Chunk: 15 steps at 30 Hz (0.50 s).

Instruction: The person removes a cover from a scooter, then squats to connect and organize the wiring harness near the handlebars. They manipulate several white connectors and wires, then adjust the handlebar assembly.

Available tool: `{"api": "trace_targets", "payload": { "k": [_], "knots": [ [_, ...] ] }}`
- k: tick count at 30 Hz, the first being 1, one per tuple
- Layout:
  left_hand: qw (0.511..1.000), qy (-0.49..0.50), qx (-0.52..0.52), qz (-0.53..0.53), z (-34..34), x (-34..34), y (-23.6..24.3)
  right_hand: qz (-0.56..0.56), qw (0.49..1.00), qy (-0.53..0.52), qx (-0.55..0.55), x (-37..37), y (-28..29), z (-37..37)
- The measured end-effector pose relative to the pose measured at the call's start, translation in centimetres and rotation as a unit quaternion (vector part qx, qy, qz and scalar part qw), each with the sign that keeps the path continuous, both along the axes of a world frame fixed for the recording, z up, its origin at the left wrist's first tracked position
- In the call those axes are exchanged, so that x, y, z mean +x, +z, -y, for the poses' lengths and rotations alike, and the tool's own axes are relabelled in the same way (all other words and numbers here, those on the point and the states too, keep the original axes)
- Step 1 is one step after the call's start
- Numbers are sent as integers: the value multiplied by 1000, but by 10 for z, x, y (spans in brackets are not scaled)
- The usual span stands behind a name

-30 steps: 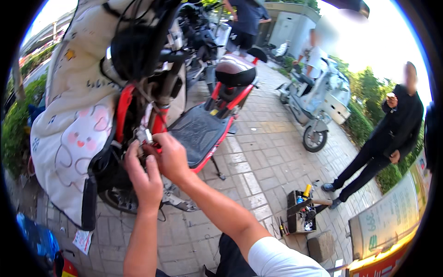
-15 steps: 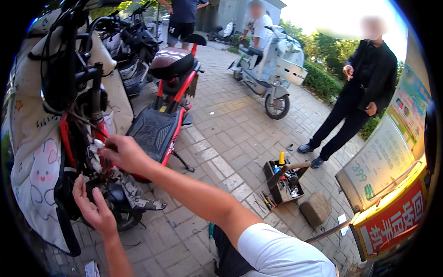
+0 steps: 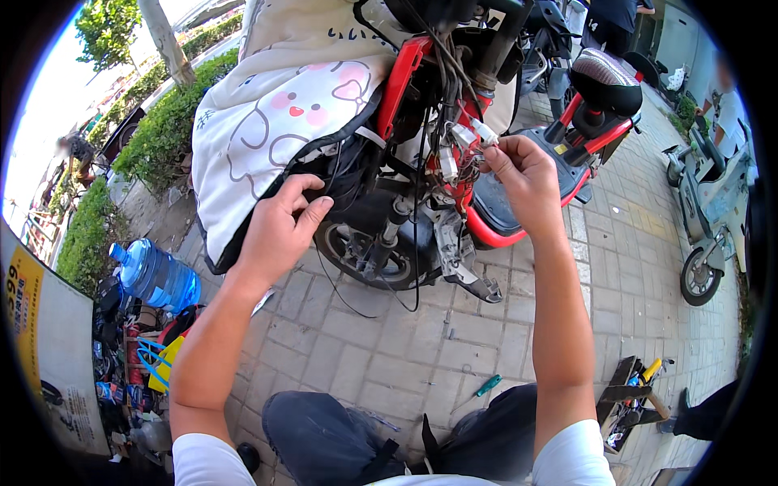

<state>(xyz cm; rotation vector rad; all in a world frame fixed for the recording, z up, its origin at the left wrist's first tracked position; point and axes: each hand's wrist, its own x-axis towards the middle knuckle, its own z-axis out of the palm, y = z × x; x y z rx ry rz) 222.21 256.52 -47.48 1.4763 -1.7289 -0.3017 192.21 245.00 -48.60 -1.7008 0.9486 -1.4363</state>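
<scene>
My right hand [image 3: 519, 174] pinches a white plastic connector [image 3: 485, 131] among a bundle of loose wires [image 3: 450, 117] on the stripped front of a red-and-black scooter [image 3: 403, 81]. Another white connector [image 3: 447, 162] hangs below it. My left hand [image 3: 288, 223] is open, thumb and fingers apart, beside the dark lining and cables [image 3: 340, 178] under a white quilted cover [image 3: 259, 138] with a cartoon print. Below, the front wheel [image 3: 348, 251] is partly behind a black mudguard, with thin wires dangling to the paving.
A water jug [image 3: 162, 279] and clutter stand left by a signboard [image 3: 61, 364]. A green screwdriver [image 3: 488, 385] lies on the paving [image 3: 405, 348]. A toolbox [image 3: 628, 401] sits right, near another person's leg [image 3: 701, 417]. A pale scooter [image 3: 701, 235] and other people [image 3: 608, 20] are behind.
My view has swung left, showing the jug and hedge. My left hand has moved from beside the connectors to the cover's edge. My right hand remains at the connectors.
</scene>
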Motion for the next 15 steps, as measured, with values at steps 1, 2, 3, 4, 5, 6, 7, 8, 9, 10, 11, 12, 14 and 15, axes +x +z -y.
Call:
{"api": "trace_targets", "payload": {
  "k": [1,2,3,4,5,6,7,8,9,10,11,12,14,15],
  "knots": [
    [998,19,29,58,-5,5,16,-7,1000,3,4,-1,0,0],
    [997,9,7,71,-4,10,23,-16,1000,3,7,-2,1,-1],
    [990,-2,-28,135,-2,19,28,-4,1000,6,4,-2,1,-1],
    [978,-9,-63,200,-2,32,34,-3,1000,9,5,-1,1,-2],
    [964,-22,-108,244,3,43,36,-7,1000,7,6,-2,1,-2],
    [958,-37,-117,261,7,55,42,-11,1000,6,6,-3,-1,-1],
    [947,-41,-122,293,8,65,49,-12,1000,10,11,-4,-3,1],
    [937,-45,-129,322,11,73,56,-9,1000,8,11,-4,-4,1],
    [929,-63,-136,337,16,80,64,-6,1000,7,11,-4,-4,0],
    [920,-71,-130,363,19,86,71,-3,1000,8,12,-2,-6,0],
    [912,-72,-134,380,22,88,80,-2,1000,15,16,-2,-7,1],
    [904,-73,-137,397,25,89,88,-6,1000,14,13,-2,-9,1],
    [879,-98,-161,439,32,92,104,-7,1000,12,6,0,-13,0],
    [866,-108,-161,461,35,94,110,-6,1000,6,1,1,-15,0]
  ]
}}
